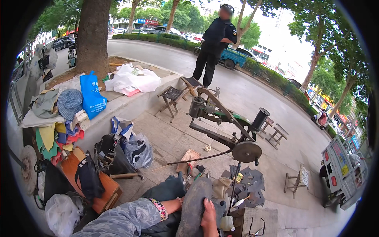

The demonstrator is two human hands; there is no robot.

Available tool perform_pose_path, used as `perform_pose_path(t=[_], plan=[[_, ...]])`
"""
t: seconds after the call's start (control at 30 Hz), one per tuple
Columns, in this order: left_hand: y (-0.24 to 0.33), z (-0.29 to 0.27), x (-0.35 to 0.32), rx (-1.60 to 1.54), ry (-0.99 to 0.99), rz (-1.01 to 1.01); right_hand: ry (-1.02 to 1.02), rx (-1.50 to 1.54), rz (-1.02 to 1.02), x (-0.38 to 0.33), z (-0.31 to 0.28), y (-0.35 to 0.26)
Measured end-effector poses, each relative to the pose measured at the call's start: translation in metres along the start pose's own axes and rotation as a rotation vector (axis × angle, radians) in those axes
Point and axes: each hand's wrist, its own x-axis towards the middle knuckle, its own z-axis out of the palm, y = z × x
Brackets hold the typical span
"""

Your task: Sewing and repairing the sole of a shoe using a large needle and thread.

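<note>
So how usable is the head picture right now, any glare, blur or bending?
Head view: soft, even daylight with no hard shadows; sky washed out white at top; strong fisheye bending toward the black rim; shoe sole and left hand reasonably sharp at the bottom edge.

A paved sidewalk (284,158) lies in flat daylight beside a curving road (166,55). A thick tree trunk (92,35) rises from a raised stone planter (130,100). Small wooden stools (172,96) stand about, a hedge (272,79) lines the road, and a person in dark uniform (215,43) stands by.
</note>
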Motion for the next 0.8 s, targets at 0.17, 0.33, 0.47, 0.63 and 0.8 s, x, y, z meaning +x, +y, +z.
perform_pose_path(t=[0.17, 0.33, 0.47, 0.63, 0.8], plan=[[0.003, -0.002, -0.005, 0.023, 0.002, -0.001, -0.047, 0.027, 0.023, 0.003, -0.003, 0.001], [0.004, -0.003, -0.008, 0.054, 0.006, -0.005, -0.054, 0.027, 0.010, 0.000, -0.001, 0.000], [0.005, -0.003, -0.009, 0.076, 0.003, -0.009, -0.064, 0.021, 0.006, 0.002, -0.001, 0.001], [0.007, 0.000, -0.009, 0.109, 0.006, -0.006, -0.028, -0.004, 0.020, 0.002, 0.004, 0.000], [0.007, 0.004, -0.012, 0.133, 0.014, -0.005, -0.053, 0.022, 0.015, 0.001, 0.003, 0.000]])
